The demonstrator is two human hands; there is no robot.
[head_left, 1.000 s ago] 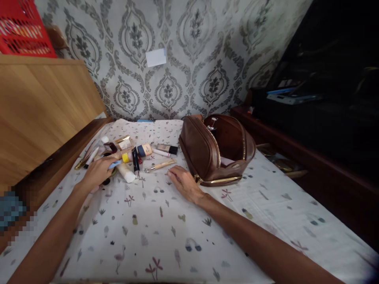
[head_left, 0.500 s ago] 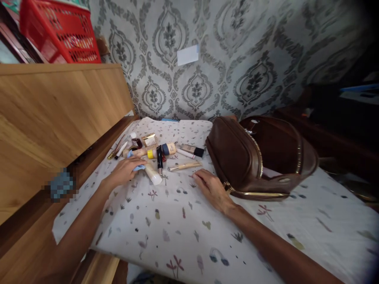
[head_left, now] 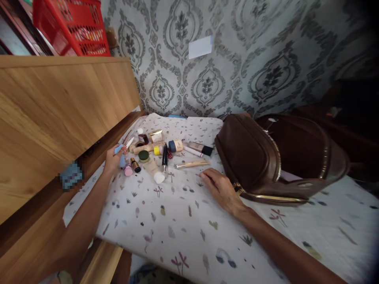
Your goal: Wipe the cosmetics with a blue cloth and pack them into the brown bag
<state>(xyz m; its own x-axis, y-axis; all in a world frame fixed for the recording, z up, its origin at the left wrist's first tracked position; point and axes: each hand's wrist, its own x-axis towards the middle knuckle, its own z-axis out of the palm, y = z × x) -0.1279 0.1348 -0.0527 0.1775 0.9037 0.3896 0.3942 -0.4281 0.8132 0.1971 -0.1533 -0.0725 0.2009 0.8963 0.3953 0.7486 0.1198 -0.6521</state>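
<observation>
My left hand (head_left: 111, 159) is closed on a light blue cloth (head_left: 122, 161) at the left edge of a cosmetics pile. Its fingertips are close to a slim white tube (head_left: 129, 142). A pink-capped bottle (head_left: 128, 170), a small dark bottle with a gold band (head_left: 135, 165) and a round green-lidded jar (head_left: 143, 156) lie just right of it. Beside them are a cream tube with a white cap (head_left: 156, 173) and a black pen-like item (head_left: 165, 156). My right hand (head_left: 222, 189) rests with loosely extended fingers on the printed sheet, holding nothing, near a makeup brush (head_left: 192, 163).
A brown leather bag (head_left: 245, 150) stands unzipped on the right. The printed sheet (head_left: 177, 221) covers the surface. A wooden cabinet (head_left: 68, 98) borders the left, with a red basket (head_left: 85, 35) on top. Patterned wallpaper (head_left: 204, 83) rises behind.
My left hand has moved left with the blue cloth, off the cream tube, uncovering the green-lidded jar and small bottles. My right hand stays by the bag. The view has shifted slightly.
</observation>
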